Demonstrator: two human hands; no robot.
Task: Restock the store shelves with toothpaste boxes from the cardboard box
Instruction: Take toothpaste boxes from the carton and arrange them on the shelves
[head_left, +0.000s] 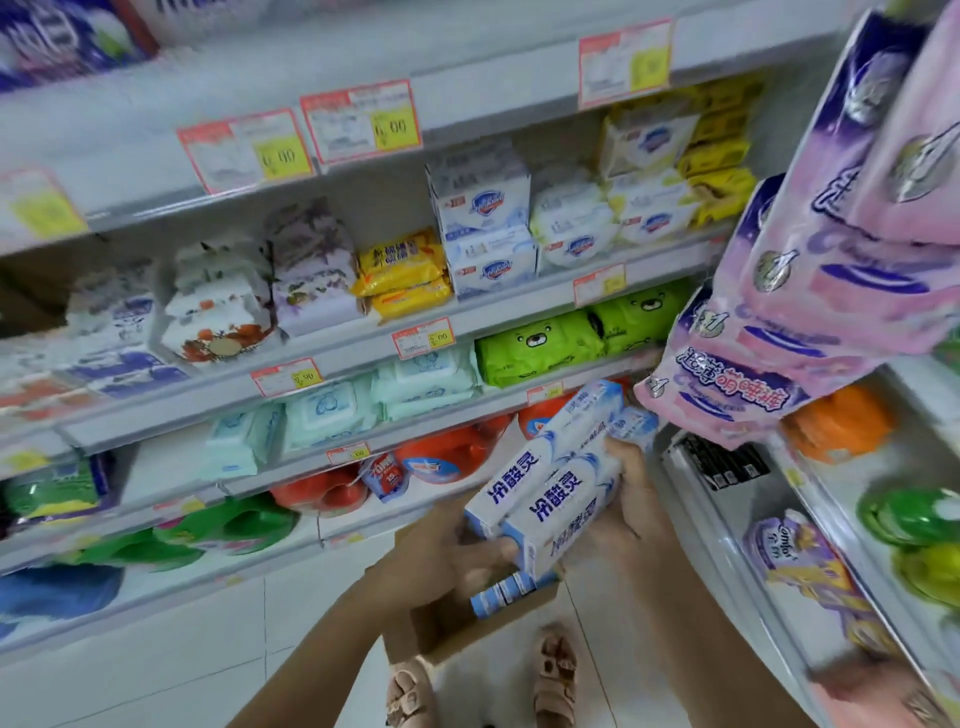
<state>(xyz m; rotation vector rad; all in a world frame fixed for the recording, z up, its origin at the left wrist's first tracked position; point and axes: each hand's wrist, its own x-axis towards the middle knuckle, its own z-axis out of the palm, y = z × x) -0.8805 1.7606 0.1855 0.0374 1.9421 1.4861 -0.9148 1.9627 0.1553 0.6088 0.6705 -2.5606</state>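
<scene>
Several white-and-blue toothpaste boxes (550, 478) are bunched together at chest height, held between both hands. My left hand (457, 551) grips their near ends from below. My right hand (631, 499) wraps the far side of the bundle. Beneath them on the floor sits the brown cardboard box (452, 631), with more toothpaste boxes (501, 592) showing at its rim. My hands and forearms hide most of its inside.
Shelves (332, 358) on the left hold soap, wet wipes and detergent bottles, with red price tags along the edges. Pink hanging packs (810, 291) crowd the upper right, above a second shelf unit (737, 514). My sandalled feet (556, 670) stand on the white tiled floor.
</scene>
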